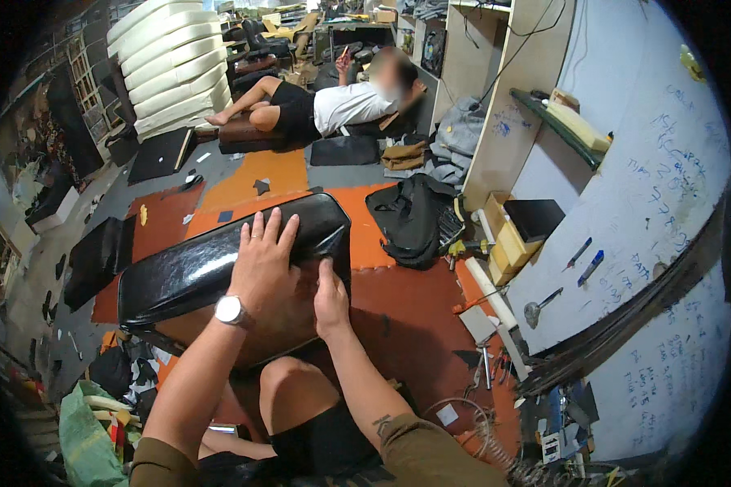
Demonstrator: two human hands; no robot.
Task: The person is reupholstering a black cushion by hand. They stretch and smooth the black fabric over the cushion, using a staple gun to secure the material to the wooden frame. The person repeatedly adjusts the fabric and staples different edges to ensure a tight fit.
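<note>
- Fingers spread, my left hand (pixel 264 256) lies flat across the cushion (pixel 191 272), palm down, closed round nothing; a watch (pixel 229 309) sits on that wrist.
- My right hand (pixel 331 304) is against the cushion's right end, upright, near the creased corner; whether it pinches the cover or only presses, I cannot tell.
- The cushion is straight in front of me, just beyond my bent knee (pixel 294 381), its long top slanting up to the right; what its base rests on is hidden.
- As I judge it, most of the covering is done: black, glossy cover lies over the top and down the near side, fairly smooth at the left.
- What looks left is the right corner, where folds and dents show between my hands; the underside is hidden, so I cannot say whether it is closed.
- Around it spreads the mat (pixel 410 321), orange and brown, with a black bag (pixel 414 215) beyond my right hand and a black pad (pixel 97 264) to the left.
- Farther off, a co-worker (pixel 353 109) reclines near a foam stack (pixel 170 73).
</note>
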